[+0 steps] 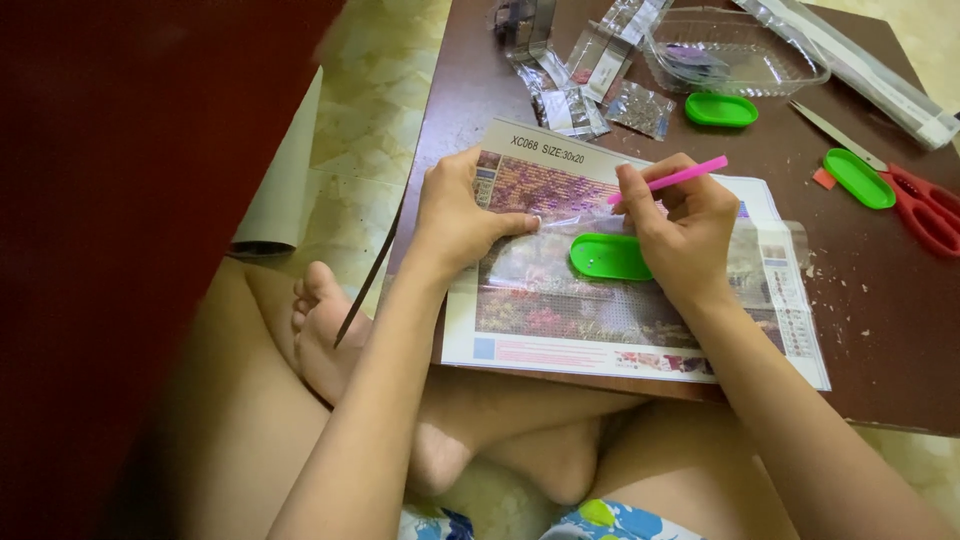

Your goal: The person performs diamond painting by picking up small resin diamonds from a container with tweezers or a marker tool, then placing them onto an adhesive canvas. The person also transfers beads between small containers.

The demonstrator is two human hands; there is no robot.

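Observation:
A printed picture canvas (pixel 560 330) with a clear film over its middle lies on the low brown table (pixel 880 330). My left hand (pixel 458 215) rests on the canvas's left part, its thumb pressing the film edge. My right hand (pixel 680 235) holds a pink pen (pixel 685 176) like a pencil, tip down on the upper part of the canvas. A green oval tray (pixel 606 257) sits on the canvas just under and left of my right hand.
Two more green trays (pixel 721 109) (pixel 858 178), red scissors (pixel 925 205), a clear plastic box (pixel 735 52) and several small clear bags (pixel 575 85) lie at the back of the table. A rolled white sheet (pixel 280 190) lies on the floor at left. My crossed legs are below.

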